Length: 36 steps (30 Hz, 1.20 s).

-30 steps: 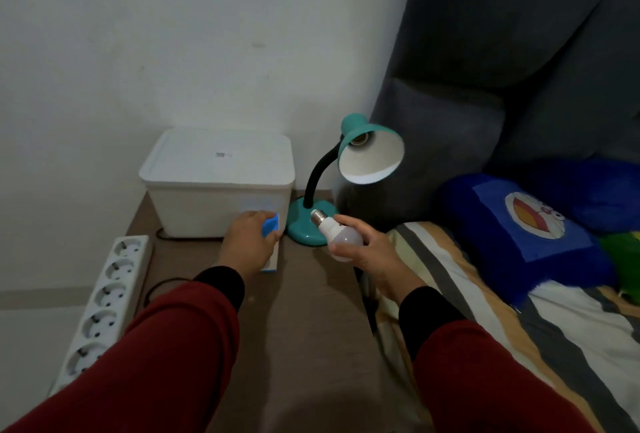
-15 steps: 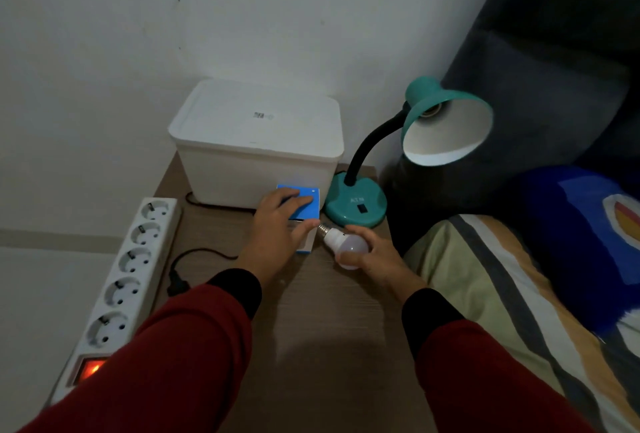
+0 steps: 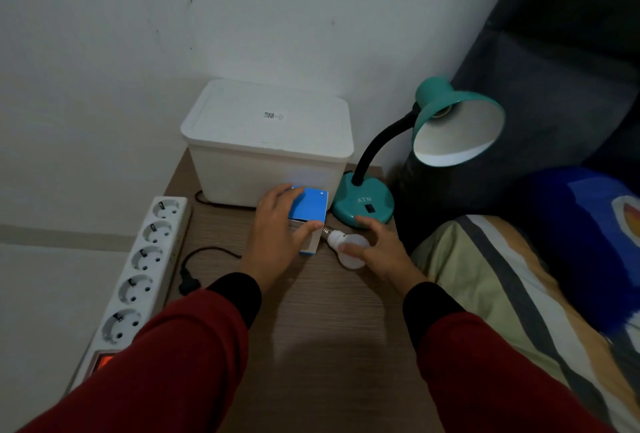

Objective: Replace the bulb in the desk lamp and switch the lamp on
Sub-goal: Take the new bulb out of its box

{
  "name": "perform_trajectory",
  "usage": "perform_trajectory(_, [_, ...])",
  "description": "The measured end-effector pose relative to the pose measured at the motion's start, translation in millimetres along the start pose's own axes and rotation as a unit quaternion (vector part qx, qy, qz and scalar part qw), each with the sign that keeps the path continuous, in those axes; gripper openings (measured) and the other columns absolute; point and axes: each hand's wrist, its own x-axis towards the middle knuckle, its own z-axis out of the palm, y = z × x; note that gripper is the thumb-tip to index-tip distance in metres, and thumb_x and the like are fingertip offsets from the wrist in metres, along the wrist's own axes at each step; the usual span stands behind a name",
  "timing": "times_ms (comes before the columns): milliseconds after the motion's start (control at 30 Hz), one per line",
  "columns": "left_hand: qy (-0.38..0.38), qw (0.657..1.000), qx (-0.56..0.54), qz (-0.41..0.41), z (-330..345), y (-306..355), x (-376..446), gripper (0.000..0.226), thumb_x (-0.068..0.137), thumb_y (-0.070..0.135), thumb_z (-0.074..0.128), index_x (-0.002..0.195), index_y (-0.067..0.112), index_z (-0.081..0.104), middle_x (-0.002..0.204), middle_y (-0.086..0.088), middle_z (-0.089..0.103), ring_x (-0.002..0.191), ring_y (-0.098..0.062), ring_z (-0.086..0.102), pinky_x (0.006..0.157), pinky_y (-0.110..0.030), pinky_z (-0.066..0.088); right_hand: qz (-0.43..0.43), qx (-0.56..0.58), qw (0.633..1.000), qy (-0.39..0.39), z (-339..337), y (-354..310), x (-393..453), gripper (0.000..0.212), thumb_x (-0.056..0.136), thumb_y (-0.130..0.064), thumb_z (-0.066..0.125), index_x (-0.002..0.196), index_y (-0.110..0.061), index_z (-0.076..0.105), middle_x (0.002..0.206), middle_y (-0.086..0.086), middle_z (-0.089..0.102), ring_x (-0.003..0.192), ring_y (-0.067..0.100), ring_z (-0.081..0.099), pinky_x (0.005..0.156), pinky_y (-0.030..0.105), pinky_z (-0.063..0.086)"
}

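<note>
- Brown wood-grain worktop: round white frosted bulb with metal screw base lies on it near the bed-side edge; likely to roll off once released.
- Teal gooseneck desk lamp: socket looks empty; a bump from the right hand could shift its base.
- Blue-and-white cardboard bulb box, before the white lidded plastic bin: may tip onto the bulb.
- Left hand: grip curled round the box, thumb across its front.
- Right hand: grip spread, resting over the bulb, not clamping.
</note>
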Motion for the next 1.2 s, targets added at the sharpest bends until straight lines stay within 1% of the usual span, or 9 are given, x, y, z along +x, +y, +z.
perform_trajectory(133, [0.007,0.999,-0.026,-0.036,-5,-4,-4,0.066,0.079,0.032,0.071,0.135,0.011,0.044,0.137,-0.007,0.044,0.128,-0.018,0.040,0.102,-0.018,0.026,-0.096,-0.079,0.985,0.120,0,-12,-5,0.051,0.076,-0.028,0.075,0.124,-0.022,0.058,0.130,0.000,0.058,0.120,0.015,0.050,0.096,0.023,0.038])
perform_trajectory(300, [0.017,0.994,-0.069,-0.078,-3,-6,-7,0.063,0.078,0.025,0.072,0.134,0.015,0.045,0.131,-0.007,0.052,0.120,-0.016,0.047,0.095,-0.022,0.037,-0.150,-0.086,0.978,0.115,12,-38,-15,0.041,0.078,-0.023,0.073,0.117,-0.018,0.063,0.114,-0.002,0.068,0.106,0.007,0.057,0.095,0.024,0.047])
perform_trajectory(400, [0.030,0.987,-0.101,-0.121,2,-6,-5,0.062,0.075,0.022,0.075,0.131,0.016,0.049,0.129,-0.006,0.055,0.117,-0.015,0.051,0.095,-0.025,0.044,-0.150,-0.067,0.982,0.091,19,-46,-22,0.042,0.083,-0.018,0.069,0.123,-0.015,0.059,0.112,-0.010,0.063,0.103,-0.002,0.051,0.078,-0.003,0.042])
perform_trajectory(467, [0.039,0.982,-0.121,-0.141,5,-6,-4,0.059,0.075,0.021,0.076,0.129,0.015,0.052,0.129,-0.005,0.056,0.117,-0.015,0.052,0.096,-0.030,0.048,-0.141,-0.035,0.986,0.083,22,-46,-24,0.042,0.085,-0.015,0.067,0.125,-0.014,0.057,0.114,-0.009,0.060,0.102,-0.003,0.050,0.067,-0.012,0.035])
perform_trajectory(600, [0.061,0.976,-0.147,-0.146,11,-8,-3,0.052,0.075,0.020,0.076,0.122,0.016,0.056,0.124,-0.005,0.059,0.109,-0.011,0.055,0.093,-0.030,0.051,-0.121,0.050,0.989,0.063,28,-45,-21,0.043,0.084,-0.009,0.067,0.125,-0.011,0.055,0.117,-0.003,0.061,0.091,-0.002,0.059,0.067,-0.002,0.047])
perform_trajectory(733, [0.073,0.971,-0.173,-0.145,14,-6,-3,0.051,0.077,0.014,0.074,0.124,0.020,0.055,0.125,-0.003,0.058,0.108,-0.007,0.052,0.090,-0.026,0.050,-0.105,0.106,0.987,0.055,32,-40,-18,0.046,0.084,-0.005,0.066,0.128,-0.009,0.052,0.118,-0.001,0.060,0.095,0.008,0.063,0.073,0.008,0.054])
perform_trajectory(867, [0.067,0.972,-0.176,-0.143,16,-4,-4,0.053,0.081,0.013,0.070,0.129,0.025,0.050,0.129,-0.003,0.054,0.110,-0.007,0.050,0.079,-0.015,0.043,-0.102,0.122,0.985,0.062,32,-39,-17,0.046,0.086,-0.002,0.063,0.129,-0.010,0.051,0.118,-0.001,0.061,0.090,0.001,0.062,0.068,0.007,0.053])
perform_trajectory(967, [0.059,0.972,-0.175,-0.148,14,-2,-5,0.055,0.084,0.013,0.066,0.133,0.024,0.046,0.131,-0.003,0.050,0.109,-0.004,0.044,0.075,-0.007,0.040,-0.109,0.130,0.983,0.062,31,-40,-19,0.047,0.087,-0.001,0.061,0.131,-0.012,0.049,0.116,-0.003,0.060,0.100,0.003,0.060,0.064,0.002,0.049])
perform_trajectory(1200, [0.052,0.976,-0.162,-0.140,9,3,-7,0.057,0.086,0.014,0.064,0.138,0.025,0.041,0.132,-0.006,0.045,0.117,-0.012,0.046,0.096,-0.024,0.045,-0.105,0.157,0.980,0.057,29,-42,-20,0.051,0.091,-0.002,0.055,0.137,-0.020,0.043,0.133,0.005,0.058,0.085,-0.008,0.057,0.058,0.004,0.049])
